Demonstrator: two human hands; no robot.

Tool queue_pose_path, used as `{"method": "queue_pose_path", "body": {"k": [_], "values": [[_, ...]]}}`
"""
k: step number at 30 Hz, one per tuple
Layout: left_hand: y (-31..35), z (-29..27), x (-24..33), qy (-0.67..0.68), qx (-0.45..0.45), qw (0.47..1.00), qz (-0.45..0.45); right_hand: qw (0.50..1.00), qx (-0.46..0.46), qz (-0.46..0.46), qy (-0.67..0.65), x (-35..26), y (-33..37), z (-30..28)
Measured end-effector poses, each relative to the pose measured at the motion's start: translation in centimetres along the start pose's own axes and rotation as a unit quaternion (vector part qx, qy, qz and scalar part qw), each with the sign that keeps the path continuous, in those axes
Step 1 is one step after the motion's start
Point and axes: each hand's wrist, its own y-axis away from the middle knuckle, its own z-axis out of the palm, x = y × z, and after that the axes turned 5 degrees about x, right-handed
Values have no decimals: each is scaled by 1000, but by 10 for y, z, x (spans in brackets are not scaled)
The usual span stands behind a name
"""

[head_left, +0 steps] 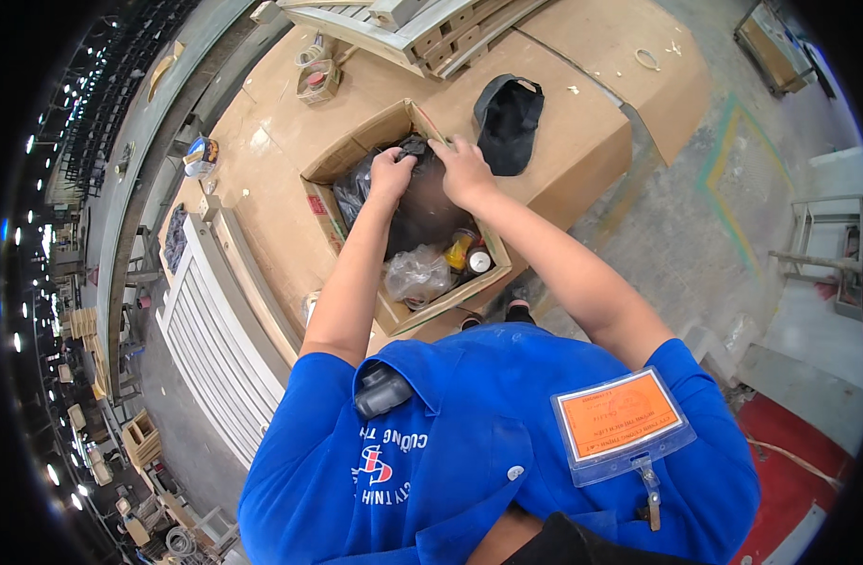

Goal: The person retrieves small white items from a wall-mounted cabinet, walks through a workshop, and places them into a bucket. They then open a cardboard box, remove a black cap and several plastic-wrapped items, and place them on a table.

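Note:
An open cardboard box (342, 160) stands on a cardboard-covered table. Inside it lies a black plastic bag (422, 212). My left hand (392, 174) grips the top of that bag near the box's far side. My right hand (462, 169) pinches the same bag just to the right, and the two hands are close together. At the near end of the box lie a crumpled clear plastic bag (417, 276) and a few small cans or bottles (469, 254), one yellow, one with a white top.
A black cap (507, 118) lies on the cardboard (582, 141) right of the box. Tape rolls (317, 75) sit at the far left. A white slatted panel (215, 320) leans left of the table; wooden pallet pieces (422, 28) lie beyond. Grey floor with painted lines lies to the right.

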Motion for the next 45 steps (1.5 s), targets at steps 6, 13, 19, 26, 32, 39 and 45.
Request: {"method": "queue_pose_path", "body": {"k": [6,13,19,26,32,39,45], "values": [[37,-34,72,303,-55,951,-19,992,47,-94,77,-13,1,-8],[27,-75,98,255,-83,963,19,964,-4,46,-263,-29,-52,-34],[86,-61,95,217,-153,961,-80,824,-36,168,-541,9,-38,-67],[101,21,67,312,-110,943,24,860,-72,83,-499,18,24,-57],[140,40,103,72,-143,968,193,731,-147,180,-642,36,65,-107],[60,-2,68,-356,8,892,280,854,-17,269,-445,103,92,-119],[42,3,-8,-655,-192,694,228,951,24,204,-232,150,96,-81]]}}
